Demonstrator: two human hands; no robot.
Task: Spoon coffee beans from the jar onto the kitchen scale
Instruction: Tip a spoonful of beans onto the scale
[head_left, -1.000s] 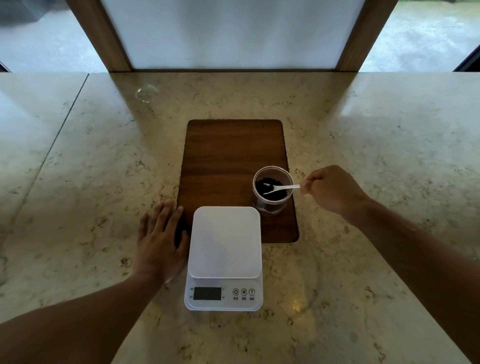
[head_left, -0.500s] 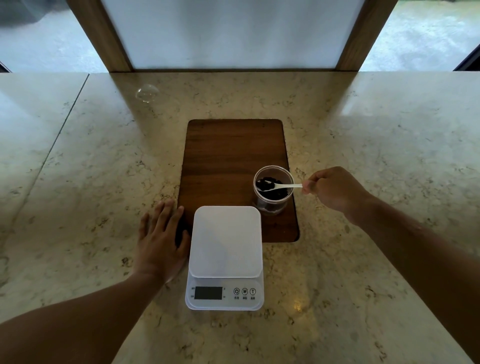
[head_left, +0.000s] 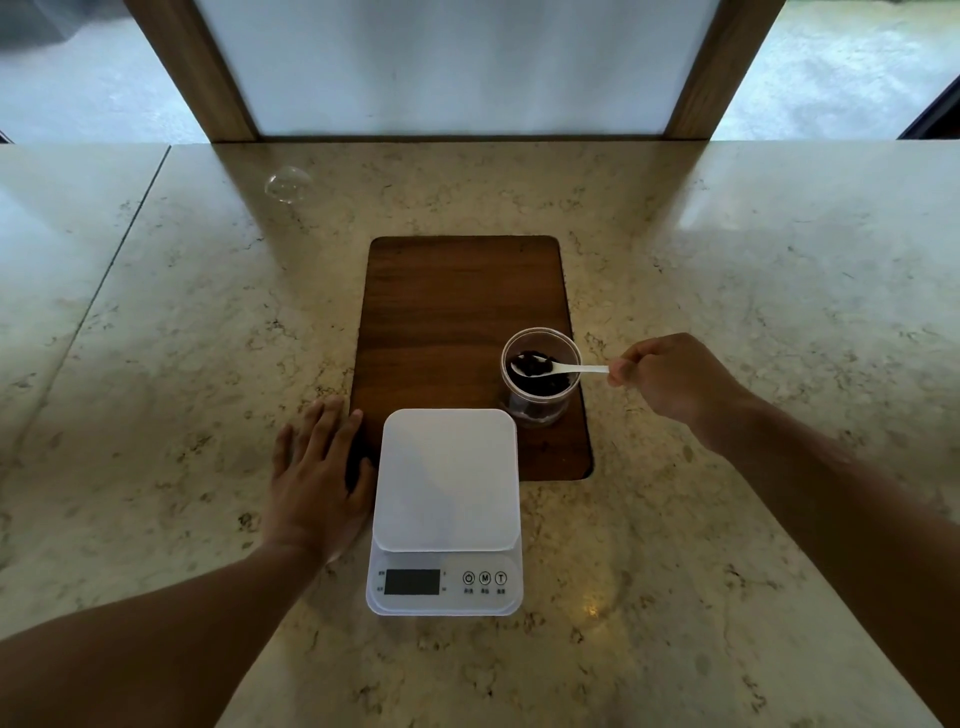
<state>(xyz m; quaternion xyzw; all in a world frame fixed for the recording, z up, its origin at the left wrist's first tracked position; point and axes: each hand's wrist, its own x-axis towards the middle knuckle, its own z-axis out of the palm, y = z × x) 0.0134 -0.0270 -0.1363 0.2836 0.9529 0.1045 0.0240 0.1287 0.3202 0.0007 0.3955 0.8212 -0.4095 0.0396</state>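
Observation:
A clear jar (head_left: 540, 410) with dark coffee beans (head_left: 550, 385) in it stands on the right side of a dark wooden board (head_left: 457, 312). My right hand (head_left: 675, 379) pinches the handle of a small white spoon (head_left: 576, 369); its bowl hovers at the jar's mouth with several beans in it. The white kitchen scale (head_left: 447, 478) sits just in front of the jar, its platform bare and its display dark. My left hand (head_left: 317, 478) lies flat on the counter, fingers spread, against the scale's left side.
The marble counter (head_left: 727, 291) spreads wide on all sides. A clear round lid (head_left: 288, 183) lies at the far left. A white panel in a wooden frame (head_left: 208, 73) rises behind the counter's back edge.
The spoon's bowl has lifted out of the beans to the jar's mouth, now loaded with beans. My left hand and the scale have stayed put.

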